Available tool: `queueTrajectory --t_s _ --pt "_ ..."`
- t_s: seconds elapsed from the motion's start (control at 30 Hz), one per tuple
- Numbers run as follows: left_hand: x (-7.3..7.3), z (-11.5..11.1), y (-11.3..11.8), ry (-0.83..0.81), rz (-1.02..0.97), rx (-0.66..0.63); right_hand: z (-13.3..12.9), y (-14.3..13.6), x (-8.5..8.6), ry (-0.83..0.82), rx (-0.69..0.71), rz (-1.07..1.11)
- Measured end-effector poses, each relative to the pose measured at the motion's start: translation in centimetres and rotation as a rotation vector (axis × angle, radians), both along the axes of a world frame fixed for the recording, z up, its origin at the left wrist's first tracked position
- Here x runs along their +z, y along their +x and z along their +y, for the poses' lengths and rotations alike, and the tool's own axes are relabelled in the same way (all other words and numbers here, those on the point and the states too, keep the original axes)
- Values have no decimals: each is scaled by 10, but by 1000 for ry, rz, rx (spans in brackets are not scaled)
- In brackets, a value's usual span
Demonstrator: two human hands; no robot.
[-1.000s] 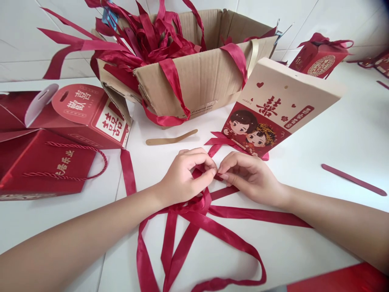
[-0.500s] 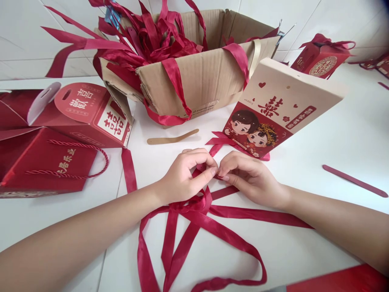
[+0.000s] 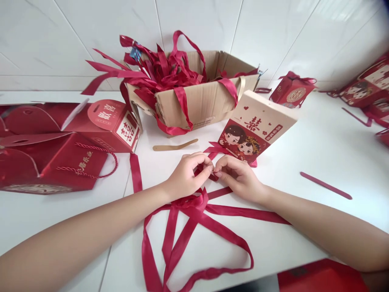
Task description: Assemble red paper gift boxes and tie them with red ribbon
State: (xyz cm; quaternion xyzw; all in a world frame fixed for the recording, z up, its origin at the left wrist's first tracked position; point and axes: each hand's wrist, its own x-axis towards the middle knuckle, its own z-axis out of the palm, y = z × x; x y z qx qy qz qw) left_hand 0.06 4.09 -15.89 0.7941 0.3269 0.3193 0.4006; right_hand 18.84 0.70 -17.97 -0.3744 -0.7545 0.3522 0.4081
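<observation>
Both my hands meet at the middle of the table, fingertips pinched almost together. My left hand (image 3: pixel 191 176) and my right hand (image 3: pixel 241 178) are closed on a small dark red piece of ribbon, mostly hidden by the fingers. Below them, a long red satin ribbon (image 3: pixel 223 229) lies in a loose heap with loops and tails across the white tabletop. Just behind my right hand stands a cream and red gift box (image 3: pixel 243 136) with two cartoon figures, tilted, with ribbon by its base.
A cardboard box (image 3: pixel 200 103) full of tangled ribbons stands at the back. Red gift boxes (image 3: pixel 60 162) crowd the left side. A tan strip (image 3: pixel 174 146) lies behind my hands, a maroon strip (image 3: pixel 326 185) at right. A small tied red box (image 3: pixel 291 91) stands back right.
The view has shifted back and up, showing more wall and more red boxes at far right. My hands stay pinched together at nearly the same spot over the ribbon.
</observation>
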Motion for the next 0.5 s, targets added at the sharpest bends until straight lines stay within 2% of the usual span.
queueTrajectory --t_s 0.07,0.17,0.23,0.3,0.37,0.43,0.5 --pt "-1 0 -1 -39 -32 17 -2 -1 3 36 -32 -41" --pt "-2 -2 -3 -72 -116 113 -5 4 17 298 -153 -139" --pt "-4 -3 -4 -106 -153 190 -5 10 31 531 -335 -160" --pt "-5 -5 -5 -143 -172 222 -5 18 46 697 -542 -110" --pt "-5 -6 -5 -165 -177 212 -4 25 56 714 -693 -17" --pt "-5 -6 -5 -171 -179 196 -1 31 61 612 -773 50" --pt "-5 -6 -6 -162 -176 195 3 37 59 488 -795 61"
